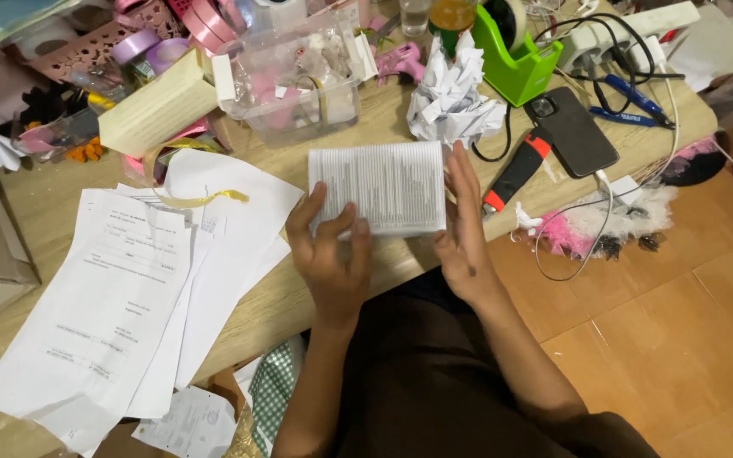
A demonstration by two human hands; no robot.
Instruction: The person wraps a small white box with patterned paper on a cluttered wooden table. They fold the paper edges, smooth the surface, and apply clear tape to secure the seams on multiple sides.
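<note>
The pleated paper (377,188) lay flat on the bench (282,297), long axis left-to-right. The left hand (330,254) pinched its near edge. The right hand (463,229) rested open against its right end.

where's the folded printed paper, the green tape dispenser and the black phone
folded printed paper (381,187), head view, middle of its pleated face
green tape dispenser (511,64), head view, its side wall
black phone (572,131), head view, centre of its back

Left hand (330,254) gripping pleated printed paper (377,187), right hand (465,229) flat against its edge
</note>
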